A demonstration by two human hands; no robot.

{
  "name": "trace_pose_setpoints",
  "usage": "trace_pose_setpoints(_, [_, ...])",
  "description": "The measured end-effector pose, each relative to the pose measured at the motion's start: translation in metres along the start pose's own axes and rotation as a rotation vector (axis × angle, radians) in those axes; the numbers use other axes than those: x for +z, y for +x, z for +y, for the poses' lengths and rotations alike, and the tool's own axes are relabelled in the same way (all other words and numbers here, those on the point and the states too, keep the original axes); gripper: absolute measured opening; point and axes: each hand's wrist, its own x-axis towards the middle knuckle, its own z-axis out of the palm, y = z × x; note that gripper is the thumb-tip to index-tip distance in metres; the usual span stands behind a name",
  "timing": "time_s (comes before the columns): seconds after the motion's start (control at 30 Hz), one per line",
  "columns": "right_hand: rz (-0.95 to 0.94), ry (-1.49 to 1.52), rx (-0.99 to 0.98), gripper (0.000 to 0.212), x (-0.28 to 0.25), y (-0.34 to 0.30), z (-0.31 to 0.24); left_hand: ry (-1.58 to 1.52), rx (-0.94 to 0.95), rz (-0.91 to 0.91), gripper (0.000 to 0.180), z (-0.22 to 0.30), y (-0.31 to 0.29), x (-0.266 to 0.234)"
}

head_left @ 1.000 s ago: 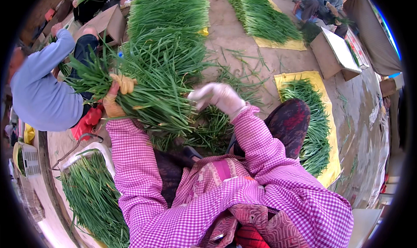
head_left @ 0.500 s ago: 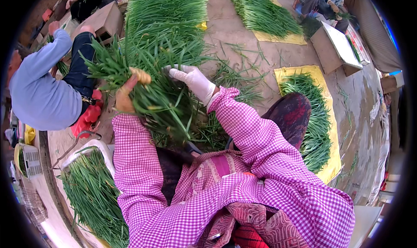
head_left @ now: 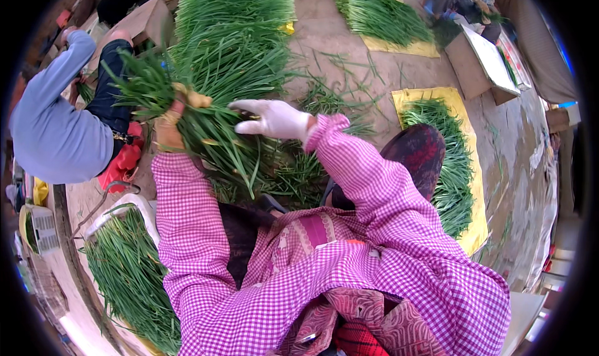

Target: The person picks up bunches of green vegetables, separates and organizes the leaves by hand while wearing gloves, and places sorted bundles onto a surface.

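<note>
My left hand, in a yellowish glove, is closed around a thick bunch of green chives. One end of the bunch sticks out to the upper left; the long leaves hang down toward the right and over my knees. My right hand, in a white glove, is just right of the bunch with thumb and fingers apart. Whether its fingertips touch the leaves is hard to tell. Loose chive leaves lie on the ground between my feet, partly hidden by the bunch.
A long chive pile lies ahead, another at far right. Chives on a yellow sheet lie right of my knee. A white crate of chives stands at lower left. A person in a blue-grey top sits close on the left.
My left hand has moved slightly left with the chives. My right hand has drawn down from the leaves, and its fingers have spread apart.
</note>
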Motion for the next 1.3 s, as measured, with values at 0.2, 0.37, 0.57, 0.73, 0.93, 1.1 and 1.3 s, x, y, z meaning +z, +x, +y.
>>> trace_pose_setpoints(0.2, [-0.188,-0.035,0.527,0.05,-0.005,-0.054,-0.001,-0.191,0.058,-0.055,0.042,0.03,0.004,-0.065])
trace_pose_setpoints(0.37, [0.068,-0.559,0.162,0.041,-0.005,-0.082,0.083,-0.174,0.1,0.528,0.038,0.049,-0.001,-0.051])
trace_pose_setpoints(0.57, [0.192,-0.066,0.41,0.044,-0.006,-0.077,0.078,-0.371,0.0,0.182,0.034,0.051,-0.016,-0.118])
trace_pose_setpoints(0.73, [0.194,0.668,0.051,0.047,0.036,-0.042,0.05,-0.215,0.058,0.71,0.02,0.028,-0.008,-0.084])
trace_pose_setpoints(0.93, [0.378,1.133,0.033,0.037,0.048,-0.032,0.042,-0.149,-0.023,0.565,0.023,0.018,-0.007,-0.022])
trace_pose_setpoints(1.1, [0.318,1.493,0.342,0.03,0.016,-0.047,0.005,0.022,0.026,0.647,0.027,0.011,-0.003,-0.025])
trace_pose_setpoints(1.3, [0.204,1.443,0.109,0.04,0.019,-0.062,0.018,0.075,0.193,0.803,0.025,0.01,0.008,-0.009])
